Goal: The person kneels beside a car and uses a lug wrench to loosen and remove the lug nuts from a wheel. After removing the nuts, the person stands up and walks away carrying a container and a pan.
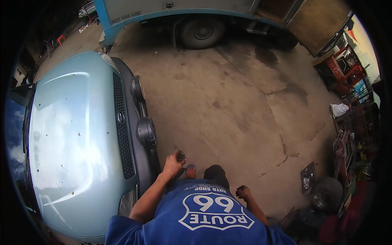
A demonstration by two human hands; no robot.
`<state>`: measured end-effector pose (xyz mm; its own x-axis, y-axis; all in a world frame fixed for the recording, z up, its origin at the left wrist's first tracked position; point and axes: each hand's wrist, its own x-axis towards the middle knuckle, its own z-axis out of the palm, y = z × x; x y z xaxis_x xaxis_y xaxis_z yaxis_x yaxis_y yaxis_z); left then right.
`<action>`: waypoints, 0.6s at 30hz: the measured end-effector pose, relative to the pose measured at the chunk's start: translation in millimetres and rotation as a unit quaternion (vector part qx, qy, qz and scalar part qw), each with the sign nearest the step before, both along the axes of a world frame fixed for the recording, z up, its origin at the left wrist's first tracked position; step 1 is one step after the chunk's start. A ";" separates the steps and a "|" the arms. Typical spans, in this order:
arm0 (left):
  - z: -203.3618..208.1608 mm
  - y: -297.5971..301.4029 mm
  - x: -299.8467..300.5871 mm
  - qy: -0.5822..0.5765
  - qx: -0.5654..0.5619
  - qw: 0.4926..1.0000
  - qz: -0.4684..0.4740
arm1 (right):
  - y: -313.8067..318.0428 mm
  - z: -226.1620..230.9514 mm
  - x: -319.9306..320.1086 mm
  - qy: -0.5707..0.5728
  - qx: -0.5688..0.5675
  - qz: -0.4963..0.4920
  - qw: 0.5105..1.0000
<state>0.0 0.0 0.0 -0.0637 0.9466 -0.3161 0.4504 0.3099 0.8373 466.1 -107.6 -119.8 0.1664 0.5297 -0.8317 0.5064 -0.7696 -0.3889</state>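
My left hand [175,160] is out in front of me, just right of the front bumper [148,163] of a light blue car [69,134]. Its fingers are curled in, and something small and dark may be between them, too unclear to name. Low at my right side hangs my right hand [243,192], its darkened fingers bent toward the palm. Whether it holds anything is hidden. Neither hand touches the car. Nearest to my left hand on the bumper is a round black lamp [146,132], with a second round lamp [138,88] farther along.
A large blue and grey truck [183,8] with a dark wheel [202,32] stands across the far side. Along the right lie a red metal frame [345,69], a white bag [339,109], a tire [326,194] and scrap parts. The concrete floor [228,106] is cracked and stained.
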 end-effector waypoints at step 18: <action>-15.2 455.4 -120.1 0.076 -0.064 0.958 0.270 | 792.6 -8.4 -54.7 -0.041 0.014 0.200 0.979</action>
